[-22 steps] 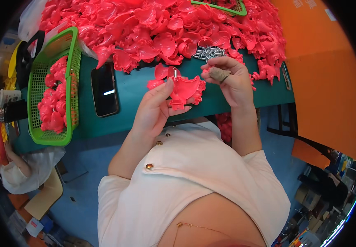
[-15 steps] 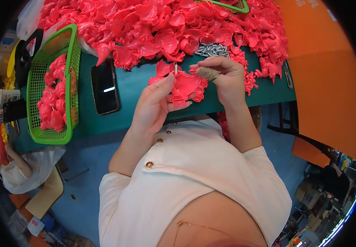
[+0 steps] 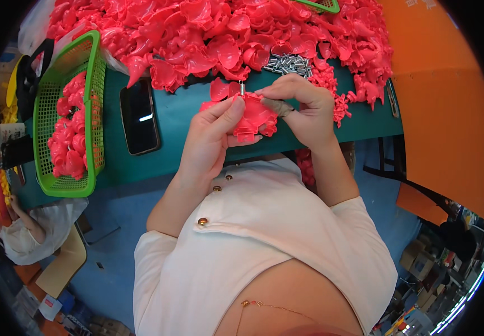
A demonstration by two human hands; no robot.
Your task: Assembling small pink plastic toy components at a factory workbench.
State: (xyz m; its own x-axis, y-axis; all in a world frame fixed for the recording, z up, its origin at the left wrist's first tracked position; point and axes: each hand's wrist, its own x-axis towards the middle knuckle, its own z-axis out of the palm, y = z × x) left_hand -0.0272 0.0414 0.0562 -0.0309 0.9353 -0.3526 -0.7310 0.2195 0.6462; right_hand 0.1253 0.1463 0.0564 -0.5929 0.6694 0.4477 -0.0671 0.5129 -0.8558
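Observation:
My left hand [image 3: 210,133] is closed on a pinkish-red hollow plastic shell [image 3: 255,116], with the thumb over its upper left edge and fingers beneath. A small silver metal pin with a ring at its top [image 3: 242,88] stands up from the shell beside that thumb. My right hand [image 3: 310,110], a grey wrap around one digit, is pinched at the shell's upper right side, close to the pin. Whatever lies between those fingertips is too small and hidden to name.
A large heap of pinkish-red shells [image 3: 197,39] covers the table's far side. By it lie silver metal pins [image 3: 289,65] and small red pieces [image 3: 340,109]. To the left are a black phone [image 3: 139,117] and a green basket [image 3: 92,159] holding red parts. Another person [image 3: 23,238] sits far left.
My right fingertips have come left and down onto the shell from just beside it. The left hand still holds the shell, with the pin now more upright.

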